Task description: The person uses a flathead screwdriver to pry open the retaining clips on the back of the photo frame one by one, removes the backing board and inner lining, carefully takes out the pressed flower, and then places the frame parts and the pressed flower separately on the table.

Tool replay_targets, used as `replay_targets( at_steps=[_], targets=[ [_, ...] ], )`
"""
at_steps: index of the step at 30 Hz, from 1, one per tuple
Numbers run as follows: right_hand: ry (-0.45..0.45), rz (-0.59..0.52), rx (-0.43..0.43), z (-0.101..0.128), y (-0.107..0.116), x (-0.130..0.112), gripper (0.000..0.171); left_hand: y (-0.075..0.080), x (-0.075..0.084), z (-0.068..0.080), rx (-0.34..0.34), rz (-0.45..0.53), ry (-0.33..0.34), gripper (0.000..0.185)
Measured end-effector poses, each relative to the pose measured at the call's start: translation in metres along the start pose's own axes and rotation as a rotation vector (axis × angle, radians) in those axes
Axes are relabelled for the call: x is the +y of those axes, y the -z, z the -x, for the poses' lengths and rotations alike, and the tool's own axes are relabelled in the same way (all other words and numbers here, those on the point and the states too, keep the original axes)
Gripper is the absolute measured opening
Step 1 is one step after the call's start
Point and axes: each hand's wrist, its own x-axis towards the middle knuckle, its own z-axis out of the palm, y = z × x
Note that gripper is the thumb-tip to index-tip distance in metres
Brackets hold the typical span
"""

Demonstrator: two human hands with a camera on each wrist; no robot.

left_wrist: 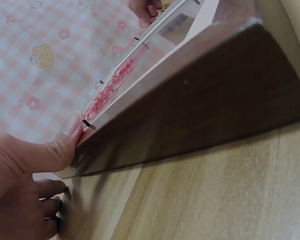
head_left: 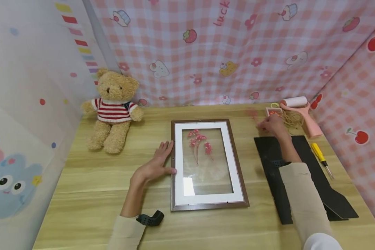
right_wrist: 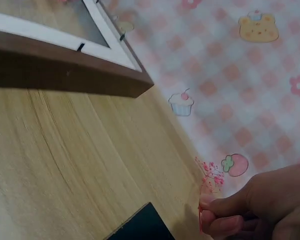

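Observation:
A brown picture frame [head_left: 242,194] with a white inner border lies on the table, small black tabs along its edge. Pink dried flower sprigs [head_left: 196,140] rest on its glass, toward the upper part. Against the frame's left side is my left hand [head_left: 154,165], fingers extended; in the left wrist view the thumb [left_wrist: 72,132] touches the frame's edge. Over at the back right, my right hand [head_left: 273,125] pinches the stem of another small pink flower sprig [right_wrist: 212,174] between thumb and fingers.
Beyond the right hand are a small pink-rimmed box [head_left: 269,110], twine [head_left: 292,119] and a pink-handled lint roller [head_left: 312,125]. Black boards [head_left: 268,156] lie under the right forearm, beside a yellow screwdriver [head_left: 318,152]. A teddy bear [head_left: 112,111] sits back left.

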Motion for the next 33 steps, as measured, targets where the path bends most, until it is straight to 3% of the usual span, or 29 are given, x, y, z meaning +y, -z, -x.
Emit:
replay_targets(
  at_steps=[7,14,19,22,27,30,33],
  targets=[
    [-0.055,0.071,0.039,-0.013,0.000,0.012,0.028,-0.001,0.005,0.002,-0.016,0.003,0.031,0.113],
    [-0.159,0.138,0.095,-0.052,-0.012,0.051,0.027,-0.005,-0.004,0.000,0.003,-0.027,0.046,0.114],
    [-0.140,0.203,0.151,-0.061,-0.018,0.065,0.026,-0.007,-0.006,-0.001,0.006,-0.035,0.044,0.114],
    [-0.104,0.211,0.192,-0.050,-0.018,0.051,0.025,-0.007,-0.005,-0.001,0.004,-0.046,0.039,0.115],
    [-0.022,0.175,0.179,-0.004,-0.015,-0.012,0.032,-0.004,0.001,-0.002,-0.001,-0.062,0.041,0.113],
    [0.025,0.146,0.172,0.020,-0.023,-0.047,0.030,-0.001,0.008,-0.002,-0.011,-0.061,0.060,0.110],
    [0.081,0.105,0.175,0.036,-0.038,-0.066,0.027,0.001,0.011,-0.001,-0.010,-0.049,0.060,0.110]
  ],
)
